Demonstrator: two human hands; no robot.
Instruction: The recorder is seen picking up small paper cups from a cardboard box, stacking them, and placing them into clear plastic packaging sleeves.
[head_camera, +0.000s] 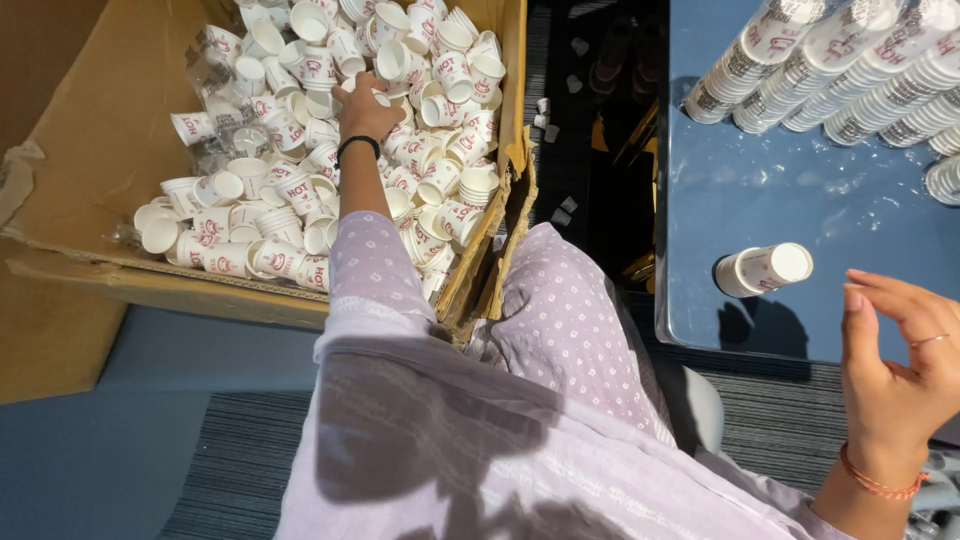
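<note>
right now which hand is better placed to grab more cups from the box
Left. The left hand already rests on the loose paper cups in the cardboard box. The right hand is empty, over by the blue table.

The person wears a loose, pale lilac garment (450, 440) printed all over with small white dots and tiny sprigs; its thin fabric falls in soft folds over the lap. The left sleeve (375, 265) is of the same cloth and ends partway down the forearm. A narrow black band (357, 143) circles the wrist of the left hand (365, 110). The right hand (895, 370) carries a slim, plain ring (930, 340) on one finger, and a thin red-and-orange thread bracelet (880, 485) is wound round its wrist.
</note>
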